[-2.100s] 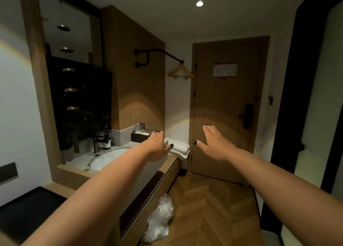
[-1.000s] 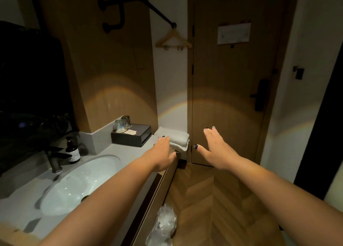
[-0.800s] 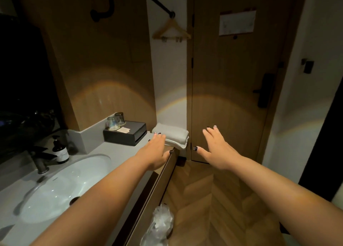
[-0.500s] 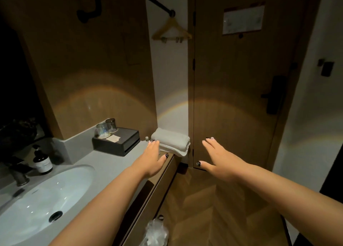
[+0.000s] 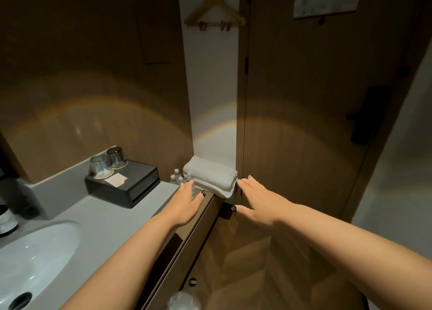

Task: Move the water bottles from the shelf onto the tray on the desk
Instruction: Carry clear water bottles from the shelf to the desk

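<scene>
Several small clear water bottles [image 5: 178, 177] with white caps stand at the far end of the grey counter, between the black box and the folded towels. My left hand [image 5: 185, 203] hovers flat just in front of them, fingers spread, its fingertips nearly at the nearest bottle and holding nothing. My right hand [image 5: 253, 202] is stretched out flat to the right, past the counter's edge, fingertips at the towel stack's right end, also empty. No tray or desk is in view.
A black box [image 5: 124, 183] with two upturned glasses [image 5: 108, 163] sits on the grey counter [image 5: 102, 221]. Folded white towels [image 5: 211, 179] lie at the counter's end. A white sink [image 5: 30, 256] is at lower left; the wooden door [image 5: 311, 113] stands ahead.
The view has moved closer along the counter toward the door. Both hands have reached further forward, and the bottles beside the towels have come into sight.
</scene>
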